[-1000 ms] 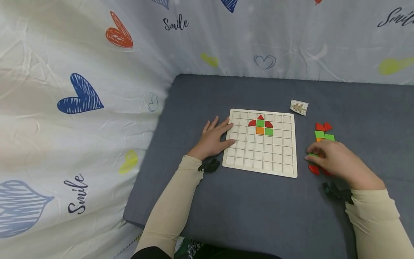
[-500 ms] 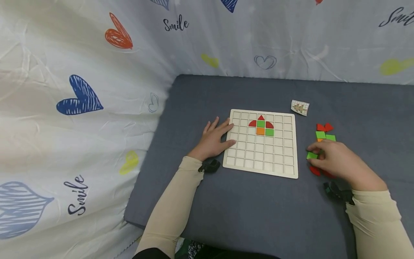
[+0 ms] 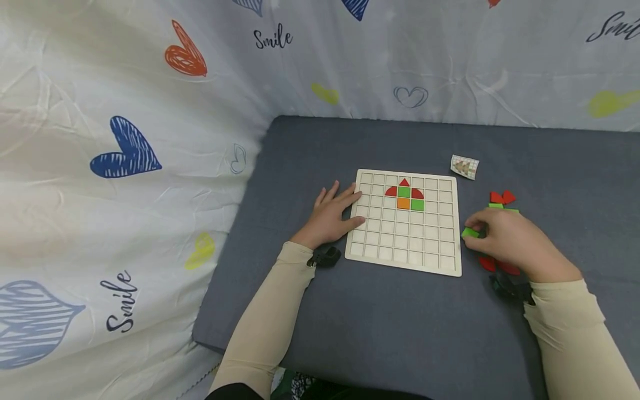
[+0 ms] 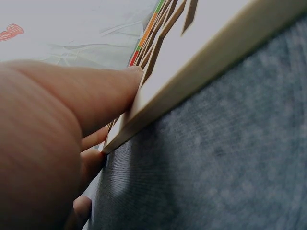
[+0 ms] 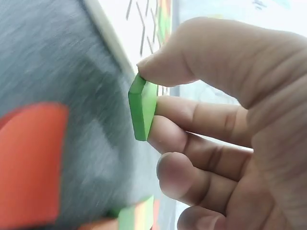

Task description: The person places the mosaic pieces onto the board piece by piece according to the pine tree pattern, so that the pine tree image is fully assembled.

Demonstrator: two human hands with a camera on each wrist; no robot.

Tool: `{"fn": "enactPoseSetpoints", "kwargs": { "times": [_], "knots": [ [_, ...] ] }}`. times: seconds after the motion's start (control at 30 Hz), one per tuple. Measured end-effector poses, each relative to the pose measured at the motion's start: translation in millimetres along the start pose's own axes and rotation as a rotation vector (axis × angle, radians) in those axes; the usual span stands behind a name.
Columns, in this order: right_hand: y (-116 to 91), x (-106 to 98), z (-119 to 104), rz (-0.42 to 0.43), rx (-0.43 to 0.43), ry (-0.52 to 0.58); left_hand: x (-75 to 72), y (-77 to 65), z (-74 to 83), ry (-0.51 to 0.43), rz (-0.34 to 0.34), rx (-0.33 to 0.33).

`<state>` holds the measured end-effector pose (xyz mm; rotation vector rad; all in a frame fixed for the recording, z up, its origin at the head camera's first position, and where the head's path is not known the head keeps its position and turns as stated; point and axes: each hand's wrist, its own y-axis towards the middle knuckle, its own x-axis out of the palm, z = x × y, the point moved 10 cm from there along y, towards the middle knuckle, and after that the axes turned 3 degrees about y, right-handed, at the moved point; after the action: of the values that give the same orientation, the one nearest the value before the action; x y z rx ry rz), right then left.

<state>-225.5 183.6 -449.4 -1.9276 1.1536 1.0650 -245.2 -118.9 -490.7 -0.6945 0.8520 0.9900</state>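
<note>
Between thumb and fingers, my right hand (image 3: 510, 241) pinches a green square tile (image 5: 142, 108), just off the right edge of the gridded wooden board (image 3: 380, 244). My left hand (image 3: 330, 218) rests along the board's left edge, its fingers spread and thumb tip (image 4: 129, 86) on the rim. Set in the upper part of the board are a red triangle (image 3: 404, 182), red quarter-rounds (image 3: 417, 193) on either side of a green square (image 3: 403, 191), then an orange square (image 3: 403, 203) beside another green square (image 3: 417, 205).
Right of the board lie loose tiles: red ones (image 3: 509, 196) at the back, green ones partly hidden by my right hand, and red rounded ones (image 3: 487, 263) nearer me. A small printed card (image 3: 464, 166) lies behind them. A white patterned curtain (image 3: 320, 61) borders the grey table (image 3: 390, 322).
My right hand has lifted the green square tile from the loose tiles and carried it left toward the board. The left hand stays where it was.
</note>
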Motion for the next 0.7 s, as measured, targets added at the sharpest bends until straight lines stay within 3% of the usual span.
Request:
{"fn": "enactPoseSetpoints", "kwargs": {
  "times": [0.7],
  "knots": [
    [62, 5, -55, 0.004, -0.094, 0.049, -1.4, -0.5, 0.2, -0.001, 0.0, -0.007]
  ]
}}
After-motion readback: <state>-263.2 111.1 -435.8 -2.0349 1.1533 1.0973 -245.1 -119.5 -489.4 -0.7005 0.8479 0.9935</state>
